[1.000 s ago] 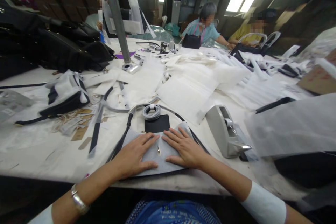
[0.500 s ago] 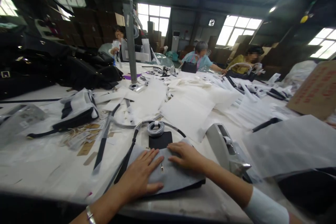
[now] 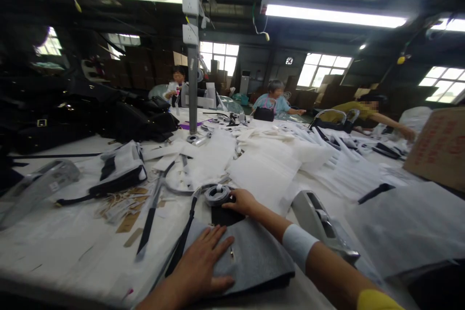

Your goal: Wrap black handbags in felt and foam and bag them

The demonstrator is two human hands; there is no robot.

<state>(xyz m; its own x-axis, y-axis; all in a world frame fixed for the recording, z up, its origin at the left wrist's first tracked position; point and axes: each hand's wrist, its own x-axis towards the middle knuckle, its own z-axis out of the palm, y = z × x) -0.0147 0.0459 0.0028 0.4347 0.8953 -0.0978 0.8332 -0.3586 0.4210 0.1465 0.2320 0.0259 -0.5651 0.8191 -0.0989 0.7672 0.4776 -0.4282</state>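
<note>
A bag (image 3: pixel 261 252) with a pale grey cover or lining and dark edges lies flat at the table's front, a small metal zip pull showing on it. My left hand (image 3: pixel 205 261) rests on its left part, palm down with fingers spread. Just beyond the bag is a coiled grey strap (image 3: pixel 217 195) with a white band around it, lying partly over a flat black piece (image 3: pixel 222 216). My right hand (image 3: pixel 244 203) is at the right edge of this coil, thumb and forefinger apart and curved. Its fingertips appear to touch the coil. A dark strap (image 3: pixel 192 206) loops behind the bag.
A grey tape dispenser (image 3: pixel 314 220) stands right of my right forearm. White sheets (image 3: pixel 263 169) are heaped beyond, and tags (image 3: pixel 129 218) lie to the left. Black bags (image 3: pixel 90 116) are piled at far left, a cardboard box (image 3: pixel 438 147) at right. Several co-workers sit across the table.
My right hand has left the grey cover and moved forward to the coiled strap. My left hand stays on the bag. The view has tilted upward. One co-worker's arm now reaches right.
</note>
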